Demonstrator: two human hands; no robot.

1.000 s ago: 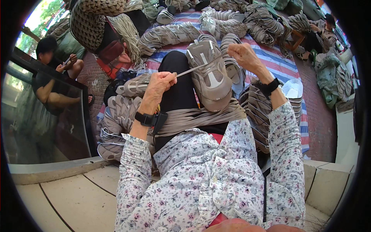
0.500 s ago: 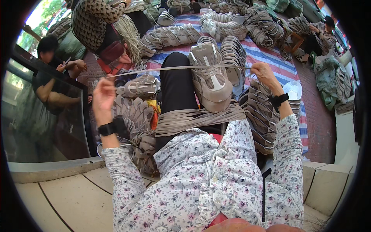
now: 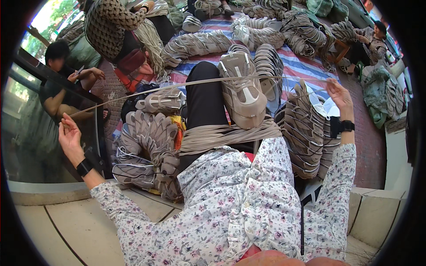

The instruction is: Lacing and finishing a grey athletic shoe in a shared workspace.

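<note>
A long beige shoelace (image 3: 204, 81) is stretched across the view between my two hands. Its left end is pinched in my left hand (image 3: 71, 136), out to the left near the dark glass. On the right, the fingers of my right hand (image 3: 339, 96) close on the other part of the lace, and a short tail hangs back from them. Below and behind the lace, a beige-grey shoe upper (image 3: 245, 95) rests toe toward me beside my dark-trousered leg. A flat bundle of beige shoelaces (image 3: 226, 138) lies across my lap.
Stacked shoe uppers stand at my left (image 3: 148, 142) and right (image 3: 301, 133). More rows (image 3: 197, 46) lie on a striped sheet (image 3: 293, 66). Another person (image 3: 111, 26) sits at far left beside hanging laces, and one more person (image 3: 370, 44) at far right. A dark glass panel (image 3: 49, 137) borders the left.
My hands have moved farther apart, the left one outward and down, the right one outward and slightly down. The lace between them now spans more of the view.
</note>
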